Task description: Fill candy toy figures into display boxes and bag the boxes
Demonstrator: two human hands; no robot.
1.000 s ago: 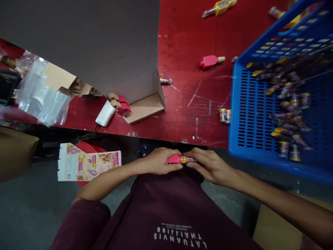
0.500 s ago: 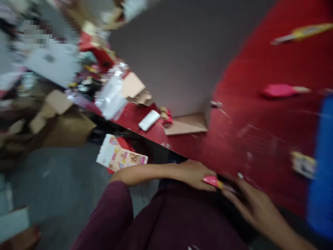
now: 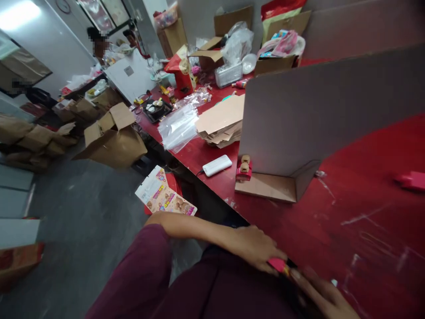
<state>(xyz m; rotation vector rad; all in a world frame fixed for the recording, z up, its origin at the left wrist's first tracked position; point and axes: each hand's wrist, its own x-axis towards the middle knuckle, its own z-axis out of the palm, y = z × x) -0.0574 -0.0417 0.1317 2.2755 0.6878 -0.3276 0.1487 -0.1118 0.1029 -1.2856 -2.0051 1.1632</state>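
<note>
Near the front edge of the red table (image 3: 358, 248), my left hand (image 3: 254, 246) is closed round a small pink item (image 3: 277, 264) with a yellowish end. My right hand (image 3: 318, 292) is at the yellowish end, its fingers blurred and partly cut off by the bottom of the view; whether it grips the item I cannot tell. A printed card (image 3: 166, 195) lies on a red stool left of my forearm. Beyond my hands, a small red holder with brown round pieces (image 3: 244, 167) stands by a grey cardboard panel (image 3: 285, 115).
A white power bank (image 3: 217, 165) with a cable, flat cardboard pieces (image 3: 222, 117) and clear plastic bags (image 3: 179, 126) lie along the table edge. An open carton (image 3: 116, 144) stands at the left. People are in the far background. Another pink item (image 3: 411, 180) lies at the right.
The view has swung up and left, showing more of the room and the table's far end. Both hands appear lower in the picture, the pink item still in my left hand.
</note>
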